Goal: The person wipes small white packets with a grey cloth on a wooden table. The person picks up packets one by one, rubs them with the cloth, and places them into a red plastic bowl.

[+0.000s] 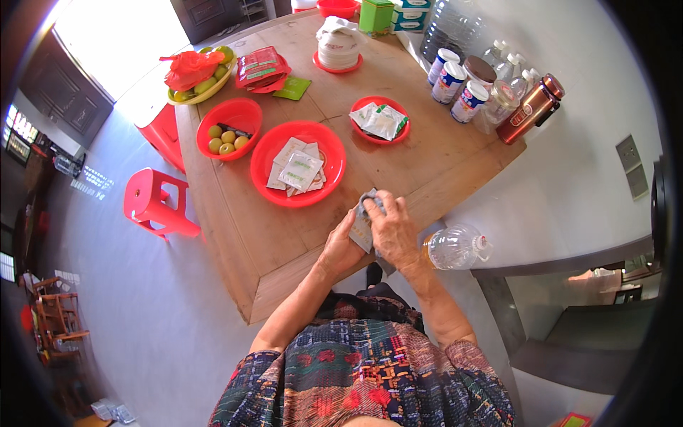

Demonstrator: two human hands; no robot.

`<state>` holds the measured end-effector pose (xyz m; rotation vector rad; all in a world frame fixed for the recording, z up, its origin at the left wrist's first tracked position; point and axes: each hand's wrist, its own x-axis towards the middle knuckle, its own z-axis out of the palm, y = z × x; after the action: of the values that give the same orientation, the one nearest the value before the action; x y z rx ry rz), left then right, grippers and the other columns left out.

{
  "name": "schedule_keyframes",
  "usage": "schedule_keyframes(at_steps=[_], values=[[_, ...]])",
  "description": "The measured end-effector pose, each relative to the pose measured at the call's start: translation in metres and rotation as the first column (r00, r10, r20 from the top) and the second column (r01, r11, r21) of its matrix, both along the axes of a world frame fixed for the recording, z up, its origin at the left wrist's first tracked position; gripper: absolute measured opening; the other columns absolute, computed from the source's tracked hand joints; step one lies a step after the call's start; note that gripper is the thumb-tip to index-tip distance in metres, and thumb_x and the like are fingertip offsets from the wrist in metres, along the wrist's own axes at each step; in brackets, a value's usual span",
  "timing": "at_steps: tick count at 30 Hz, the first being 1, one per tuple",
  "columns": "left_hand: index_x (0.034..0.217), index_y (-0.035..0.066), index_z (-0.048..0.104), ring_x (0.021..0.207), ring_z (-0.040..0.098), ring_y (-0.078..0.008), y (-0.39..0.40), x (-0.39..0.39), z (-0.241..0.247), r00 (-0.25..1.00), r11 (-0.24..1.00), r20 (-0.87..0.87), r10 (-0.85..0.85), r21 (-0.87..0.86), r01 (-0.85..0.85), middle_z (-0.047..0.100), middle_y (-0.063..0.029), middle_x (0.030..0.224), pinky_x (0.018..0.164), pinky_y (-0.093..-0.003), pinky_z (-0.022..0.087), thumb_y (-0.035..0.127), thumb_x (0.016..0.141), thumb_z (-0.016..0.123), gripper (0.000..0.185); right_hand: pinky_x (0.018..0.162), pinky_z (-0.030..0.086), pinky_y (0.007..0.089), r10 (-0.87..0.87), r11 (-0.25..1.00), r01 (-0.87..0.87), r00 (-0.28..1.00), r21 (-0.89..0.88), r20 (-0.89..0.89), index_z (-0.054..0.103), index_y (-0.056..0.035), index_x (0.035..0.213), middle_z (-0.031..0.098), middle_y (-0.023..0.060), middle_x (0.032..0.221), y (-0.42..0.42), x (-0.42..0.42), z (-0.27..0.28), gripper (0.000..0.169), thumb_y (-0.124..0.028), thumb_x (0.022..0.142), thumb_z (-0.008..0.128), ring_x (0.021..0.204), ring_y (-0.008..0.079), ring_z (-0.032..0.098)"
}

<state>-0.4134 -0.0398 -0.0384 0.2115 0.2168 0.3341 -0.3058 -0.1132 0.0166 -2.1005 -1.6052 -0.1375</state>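
Observation:
Near the table's front edge, my left hand (340,246) holds a small flat packet (362,230) by its side. My right hand (394,229) presses a grey cloth (369,204) against the top of that packet. Beyond my hands, a large red plastic bowl (337,155) holds several flat sachets (300,169). A smaller red dish (406,127) to its right holds silver and green sachets (383,121). The red bowl (255,115) at the left holds several round yellow-green fruits (227,136) and a dark wrapped item.
The wooden table (299,235) also bears a yellow fruit basket (230,74), red packages (262,68), stacked white dishes (339,50), cans (448,81) and a copper-coloured flask (530,109). A large plastic bottle (453,246) stands past the right edge. A red stool (155,200) is on the left.

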Motion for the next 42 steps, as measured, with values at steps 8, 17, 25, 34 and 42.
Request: schedule_keyframes(at_steps=[8,17,25,34,42], values=[[0.125,0.004,0.053,0.114,0.055,-0.0299,0.008,-0.018,-0.037,0.991,0.988,0.131,-0.031,-0.149,0.051,0.059,-0.0153,0.120,0.103,-0.0467,0.041,0.053,0.097,0.045,0.057,0.082,0.053,0.0407,0.221,0.975,-0.216,0.971,0.057,-0.094,0.064,-0.0091,0.113,0.054,0.0083,0.116,-0.021,-0.048,-0.008,0.042,-0.004,0.072,0.066,0.101,0.0315,0.053],[0.136,0.009,0.045,0.129,0.045,-0.0272,-0.003,-0.017,-0.009,0.997,0.994,-0.025,0.078,-0.071,-0.079,0.049,-0.0101,0.139,0.112,-0.0466,0.030,0.046,0.101,0.038,0.051,0.082,0.052,0.0402,0.011,1.000,-0.011,0.996,0.003,-0.088,0.065,-0.0119,0.113,0.054,0.0070,0.115,0.001,-0.022,0.001,0.038,-0.004,0.076,0.062,0.100,0.0308,0.053],[0.140,0.007,0.041,0.131,0.045,-0.0307,0.000,-0.028,-0.007,0.998,0.997,0.024,0.066,-0.036,-0.065,0.047,-0.0124,0.142,0.107,-0.0550,0.036,0.033,0.098,0.048,0.050,0.090,0.047,0.0431,-0.280,0.955,0.297,0.918,0.019,-0.280,0.060,-0.0072,0.119,0.054,0.0129,0.116,-0.004,0.030,-0.021,0.040,-0.003,0.079,0.061,0.107,0.0358,0.055],[0.124,0.004,0.053,0.115,0.059,-0.0331,0.008,-0.048,0.045,0.935,0.936,-0.199,0.295,0.256,-0.241,0.059,-0.0132,0.123,0.083,-0.0529,0.057,-0.001,0.085,0.065,0.041,0.097,0.042,0.0409,-0.288,0.904,0.361,0.910,0.227,-0.299,0.044,-0.0051,0.135,0.054,0.0215,0.123,0.033,0.033,-0.037,0.057,-0.020,0.085,0.066,0.111,0.0366,0.054],[0.111,0.000,0.060,0.100,0.066,-0.0261,0.009,-0.049,0.044,0.894,0.915,-0.265,0.362,0.281,-0.288,0.066,-0.0121,0.109,0.085,-0.0419,0.057,0.001,0.085,0.069,0.028,0.081,0.046,0.0337,0.059,0.943,0.183,0.729,0.277,-0.682,0.063,-0.0020,0.112,0.062,0.0078,0.098,-0.008,0.002,0.026,0.040,-0.031,0.086,0.070,0.091,0.0192,0.057]])
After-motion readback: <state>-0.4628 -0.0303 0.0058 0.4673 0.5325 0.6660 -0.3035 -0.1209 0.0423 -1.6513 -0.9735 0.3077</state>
